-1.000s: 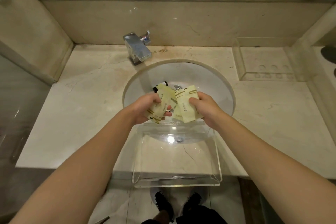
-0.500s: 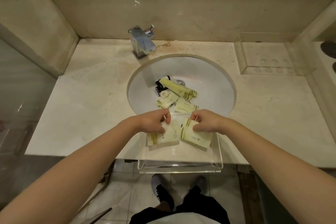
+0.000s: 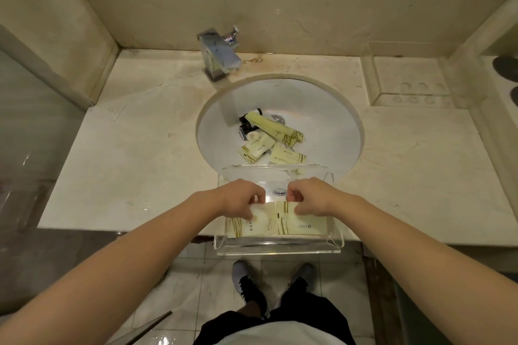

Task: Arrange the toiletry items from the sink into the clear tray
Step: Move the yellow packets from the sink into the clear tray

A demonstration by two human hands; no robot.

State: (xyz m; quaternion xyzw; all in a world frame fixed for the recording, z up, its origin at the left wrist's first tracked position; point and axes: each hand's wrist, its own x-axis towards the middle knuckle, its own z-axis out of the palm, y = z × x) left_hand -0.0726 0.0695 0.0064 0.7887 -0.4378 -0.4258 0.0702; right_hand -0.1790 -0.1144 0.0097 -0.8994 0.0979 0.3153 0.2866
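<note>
A clear acrylic tray (image 3: pixel 277 245) sits at the counter's front edge, overlapping the white sink (image 3: pixel 330 126). Two pale yellow packets lie flat in it side by side: the left packet (image 3: pixel 252 225) and the right packet (image 3: pixel 304 225). My left hand (image 3: pixel 241 197) pinches the top edge of the left packet. My right hand (image 3: pixel 309 194) pinches the top edge of the right one. In the sink bowl remain a long yellow packet (image 3: pixel 276 127), two smaller yellow packets (image 3: pixel 256 147) (image 3: pixel 286 157) and small black items (image 3: pixel 248 123) near the drain.
A chrome faucet (image 3: pixel 220 54) stands behind the sink. A second clear tray (image 3: pixel 409 81) sits at the counter's back right. Marble walls close in left, back and right. My feet (image 3: pixel 249 286) are on the tiled floor below the counter edge.
Both hands carried a packet each from above the sink down into the clear tray and laid them flat. The packets now sit lower toward the tray's front lip.
</note>
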